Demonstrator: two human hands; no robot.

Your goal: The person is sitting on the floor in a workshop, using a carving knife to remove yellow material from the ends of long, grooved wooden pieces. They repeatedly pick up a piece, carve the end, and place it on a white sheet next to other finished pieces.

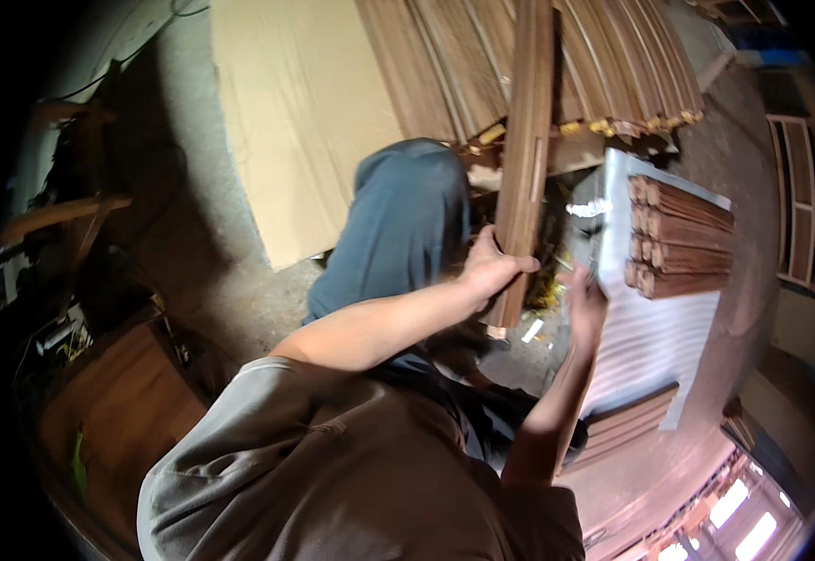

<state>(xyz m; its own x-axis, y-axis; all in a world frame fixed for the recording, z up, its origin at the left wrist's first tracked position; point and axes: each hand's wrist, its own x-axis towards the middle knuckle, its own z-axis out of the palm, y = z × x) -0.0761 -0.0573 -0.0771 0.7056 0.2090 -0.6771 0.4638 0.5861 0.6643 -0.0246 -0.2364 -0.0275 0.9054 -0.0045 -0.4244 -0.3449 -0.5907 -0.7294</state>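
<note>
A long brown wooden moulding (526, 140) points away from me, its near end low between my arms. My left hand (498, 269) grips it near that end, with the thumb across the top face and some fingers hidden at the side. A narrow slot shows in the moulding beyond the hand. To the right of the moulding, and apart from it, my right hand (585, 297) is raised with curled, slightly blurred fingers. What it pinches, if anything, is too small to make out. The moulding's far part lies over a row of similar mouldings (445, 70).
Flat cardboard (295, 122) lies left of the row. At right, several short wooden pieces (683, 238) are stacked on a white foam sheet (655, 327), with more boards (636, 418) below. Yellow scraps (548, 294) litter the floor. A wooden panel (122, 416) stands at lower left.
</note>
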